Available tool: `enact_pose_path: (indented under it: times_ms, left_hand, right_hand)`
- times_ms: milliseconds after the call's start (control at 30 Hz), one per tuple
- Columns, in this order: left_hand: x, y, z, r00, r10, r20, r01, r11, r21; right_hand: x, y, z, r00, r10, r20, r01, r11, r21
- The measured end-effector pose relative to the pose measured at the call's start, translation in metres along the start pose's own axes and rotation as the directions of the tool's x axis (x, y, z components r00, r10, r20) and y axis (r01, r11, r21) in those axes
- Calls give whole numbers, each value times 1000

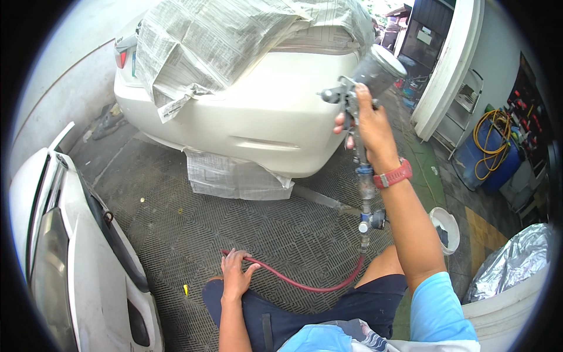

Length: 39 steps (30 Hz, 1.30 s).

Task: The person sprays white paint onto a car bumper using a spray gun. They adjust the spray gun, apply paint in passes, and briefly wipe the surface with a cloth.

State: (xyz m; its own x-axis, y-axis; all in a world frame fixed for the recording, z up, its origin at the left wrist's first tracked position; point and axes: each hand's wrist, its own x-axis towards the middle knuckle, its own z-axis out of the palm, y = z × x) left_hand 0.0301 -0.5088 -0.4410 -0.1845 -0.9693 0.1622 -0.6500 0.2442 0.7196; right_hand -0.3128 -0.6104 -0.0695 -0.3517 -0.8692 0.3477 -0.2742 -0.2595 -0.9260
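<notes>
Before the right end of the glossy white car bumper, the person's right hand, nearer it than the left hand, grips a silver metal spray gun, nozzle leftward, handle running down, while the left, its grip unclear to me, lies at the dark-red rubber hose beyond grooved grey floor.

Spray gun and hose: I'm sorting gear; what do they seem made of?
The spray gun looks like glossy metal, judging by silvery glints; its cup, greyish and translucent, seems plastic. The red hose is probably rubber or flexible plastic, satin and smoothly curved.
</notes>
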Motion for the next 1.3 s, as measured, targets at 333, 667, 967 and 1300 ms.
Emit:
enact_pose_path:
  times_ms: [333,667,967,1300]
  left_hand:
    - [3,1,2,999,25,30,-27,999,43]
    - [5,-22,-26,1000,-12,18,7,962,273]
    - [-8,-35,-48,988,-141,-55,149,971,187]
    - [-4,-16,-44,998,55,-27,-44,945,324]
  right_hand:
    - [-18,28,-96,937,-26,-350,-10,995,-100]
    - [-47,44,-30,985,11,-172,-13,1000,-15]
    - [-54,24,58,995,-20,101,17,999,31]
    - [-56,56,6,997,60,-47,-58,998,28]
